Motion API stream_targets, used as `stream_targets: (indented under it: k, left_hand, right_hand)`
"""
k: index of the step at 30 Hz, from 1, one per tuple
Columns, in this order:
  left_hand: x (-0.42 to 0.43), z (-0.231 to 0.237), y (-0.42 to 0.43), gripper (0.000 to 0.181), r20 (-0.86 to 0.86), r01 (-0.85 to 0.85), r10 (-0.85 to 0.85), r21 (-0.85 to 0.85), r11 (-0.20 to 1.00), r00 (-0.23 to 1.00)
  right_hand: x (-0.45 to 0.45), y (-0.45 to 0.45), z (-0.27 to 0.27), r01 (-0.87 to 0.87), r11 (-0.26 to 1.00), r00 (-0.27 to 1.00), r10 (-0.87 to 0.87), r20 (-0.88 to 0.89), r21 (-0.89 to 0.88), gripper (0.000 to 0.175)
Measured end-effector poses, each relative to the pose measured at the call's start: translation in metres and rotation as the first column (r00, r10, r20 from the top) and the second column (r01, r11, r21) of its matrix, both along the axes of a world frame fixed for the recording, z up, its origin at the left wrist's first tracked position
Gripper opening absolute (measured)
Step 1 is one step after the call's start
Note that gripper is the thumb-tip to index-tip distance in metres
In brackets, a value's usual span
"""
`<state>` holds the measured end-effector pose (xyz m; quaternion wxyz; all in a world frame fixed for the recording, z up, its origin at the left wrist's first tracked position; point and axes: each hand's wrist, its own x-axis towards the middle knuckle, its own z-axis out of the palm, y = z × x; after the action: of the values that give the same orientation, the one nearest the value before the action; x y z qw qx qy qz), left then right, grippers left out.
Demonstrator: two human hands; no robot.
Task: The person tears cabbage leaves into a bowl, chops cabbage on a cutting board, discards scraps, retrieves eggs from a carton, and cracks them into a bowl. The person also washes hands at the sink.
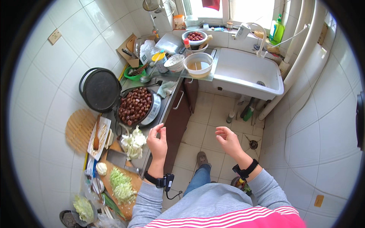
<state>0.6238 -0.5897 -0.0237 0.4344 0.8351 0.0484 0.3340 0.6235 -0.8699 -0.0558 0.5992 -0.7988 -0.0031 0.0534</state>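
My left hand (156,141) is raised near the counter's front edge, fingers loosely bent and apart, holding nothing. Beside it lies a heap of torn cabbage leaves (134,143). My right hand (227,140) hangs over the tiled floor, also empty with its fingers half curled. Dark red-brown chestnuts (135,106) fill the round electric griddle (152,109), whose black lid (99,89) stands open. Close to my left forearm, shredded cabbage (121,183) is piled on a wooden cutting board (107,182). A cleaver (117,158) lies at the board's far end.
A white sink (245,65) stands ahead on the right. Near it are a basin of cloudy liquid (198,65) and a bowl of chestnuts (194,37). A wooden spatula (97,136) rests on a white tray (99,148). A bottle (230,116) stands on the floor.
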Motion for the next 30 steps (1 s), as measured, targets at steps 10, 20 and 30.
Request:
stream_targets:
  k: [10, 20, 30]
  left_hand:
    - [0.252, -0.039, -0.002, 0.026, -0.082, 0.178, -0.217, -0.33, 0.927, 0.973]
    - [0.421, -0.075, 0.013, 0.04, -0.349, -0.237, -0.202, -0.871, 0.43, 0.915]
    - [0.481, -0.08, 0.021, 0.064, -0.474, -0.446, 0.015, -0.817, 0.367, 0.88]
  right_hand:
    - [0.184, -0.054, 0.014, 0.181, 0.978, 0.981, -0.172, 0.094, -0.103, 0.033]
    - [0.322, -0.077, 0.005, 0.103, 0.993, 0.994, -0.104, -0.012, -0.063, 0.03]
    - [0.459, -0.049, 0.017, -0.249, 0.968, 0.969, 0.249, -0.014, -0.013, 0.029]
